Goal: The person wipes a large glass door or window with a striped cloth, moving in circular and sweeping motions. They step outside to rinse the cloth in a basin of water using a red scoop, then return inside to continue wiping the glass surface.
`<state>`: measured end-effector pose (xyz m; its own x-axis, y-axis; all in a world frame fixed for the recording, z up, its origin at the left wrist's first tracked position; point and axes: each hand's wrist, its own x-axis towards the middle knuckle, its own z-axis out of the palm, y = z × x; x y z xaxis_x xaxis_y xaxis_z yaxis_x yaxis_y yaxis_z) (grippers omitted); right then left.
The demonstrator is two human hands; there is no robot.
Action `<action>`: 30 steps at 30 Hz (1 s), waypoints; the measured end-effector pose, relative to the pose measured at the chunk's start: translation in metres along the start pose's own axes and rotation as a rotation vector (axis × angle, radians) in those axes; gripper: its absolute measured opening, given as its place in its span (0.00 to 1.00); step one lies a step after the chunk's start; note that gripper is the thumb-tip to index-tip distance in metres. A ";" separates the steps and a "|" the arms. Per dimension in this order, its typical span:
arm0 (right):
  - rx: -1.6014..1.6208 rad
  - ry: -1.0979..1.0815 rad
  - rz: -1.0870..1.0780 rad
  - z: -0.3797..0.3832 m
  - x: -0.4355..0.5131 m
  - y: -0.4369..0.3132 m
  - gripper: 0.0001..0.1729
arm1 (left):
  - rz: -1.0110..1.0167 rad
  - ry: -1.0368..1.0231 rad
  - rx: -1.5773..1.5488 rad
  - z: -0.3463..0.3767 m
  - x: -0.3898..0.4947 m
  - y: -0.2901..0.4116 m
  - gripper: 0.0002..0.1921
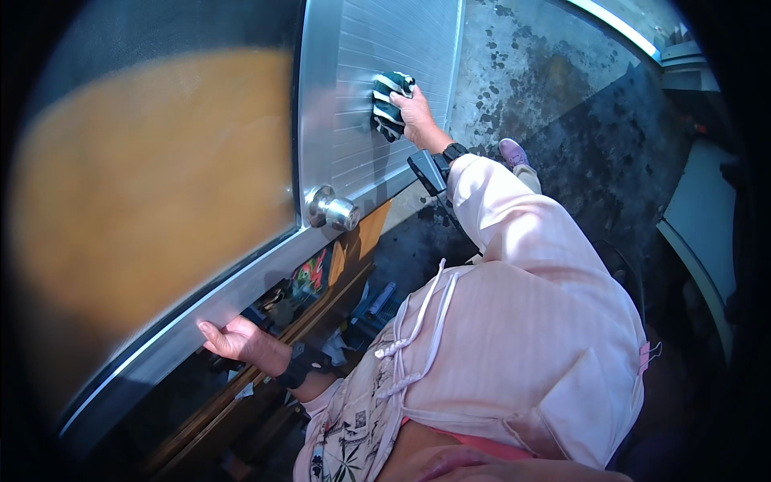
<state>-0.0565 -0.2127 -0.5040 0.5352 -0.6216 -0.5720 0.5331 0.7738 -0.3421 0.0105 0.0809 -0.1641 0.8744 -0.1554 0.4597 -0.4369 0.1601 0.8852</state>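
A metal-framed door (319,90) stands before me, with a ribbed lower panel (367,54) and a glazed pane (168,181) that looks amber in its lit part. My right hand (415,114) presses a bunched dark green and white striped cloth (388,105) against the ribbed panel. On the frame's outer edge, my left hand (235,340) holds on with its thumb on the near face; its fingers are mostly hidden behind the edge. Between the two hands a shiny round door knob (334,209) juts from the frame.
Below the door edge is a wooden shelf or drawer edge (289,337) with cluttered items, including a blue plastic basket (376,304). The concrete floor (542,78) has dark wet-looking spots. A purple shoe (513,152) stands on it. At the right is a pale curved panel (702,211).
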 end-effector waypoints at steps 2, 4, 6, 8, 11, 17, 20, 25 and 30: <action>0.111 -0.051 0.102 -0.014 -0.017 -0.005 0.20 | 0.009 -0.028 0.013 0.002 -0.001 0.000 0.13; 0.160 -0.167 0.125 -0.018 -0.039 -0.020 0.23 | -0.006 -0.013 0.125 0.003 -0.011 0.000 0.15; 0.206 -0.290 0.112 -0.016 -0.062 -0.041 0.28 | -0.095 0.011 0.235 0.004 -0.034 -0.002 0.17; 0.184 -0.319 0.062 -0.012 -0.082 -0.068 0.30 | -0.524 -0.007 0.366 0.008 -0.073 -0.001 0.17; 0.004 -0.426 -0.065 -0.006 -0.112 -0.113 0.33 | -1.084 -0.462 0.237 0.025 -0.130 -0.004 0.19; -0.219 -0.545 -0.371 0.021 -0.174 -0.190 0.31 | -1.035 -0.755 -0.316 0.164 -0.127 -0.060 0.31; -0.282 -0.621 -0.382 0.031 -0.187 -0.217 0.31 | -1.370 -0.785 -0.670 0.251 -0.131 -0.084 0.32; -1.102 -0.592 -1.115 0.027 -0.168 -0.299 0.30 | -1.556 -0.909 -0.984 0.373 -0.160 -0.091 0.24; -1.233 -0.493 -1.251 0.021 -0.169 -0.432 0.46 | -1.623 -1.185 -0.953 0.501 -0.161 -0.086 0.20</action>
<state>-0.3633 -0.4443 -0.2442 0.4905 -0.6386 0.5930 0.1156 -0.6267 -0.7706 -0.1982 -0.3961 -0.2785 -0.3760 -0.8879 -0.2652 0.8335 -0.4491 0.3219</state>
